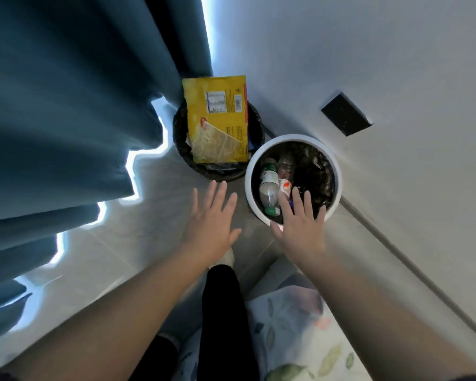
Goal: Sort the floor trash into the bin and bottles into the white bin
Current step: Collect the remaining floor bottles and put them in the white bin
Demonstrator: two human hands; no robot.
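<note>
A white round bin (pixel 249 177) with a dark liner stands on the floor by the wall. Inside lie a clear plastic bottle with a green cap (pixel 268 185) and a second crumpled bottle (pixel 286 167). Left of it and further back, a dark woven bin (pixel 182 144) holds a large yellow snack bag (pixel 217 119) that sticks out above its rim. My right hand (pixel 300 224) hovers flat over the near rim of the white bin, fingers spread, holding nothing. Beside that bin, above the floor, my left hand (pixel 212 215) is also spread and empty.
Dark teal curtains (pixel 66 105) hang at the left, with bright light under their hem. The white wall (pixel 368 64) at the right carries a black socket plate (pixel 346 114). My leg in black (pixel 220 298) and a leaf-patterned cloth (pixel 300 339) are below.
</note>
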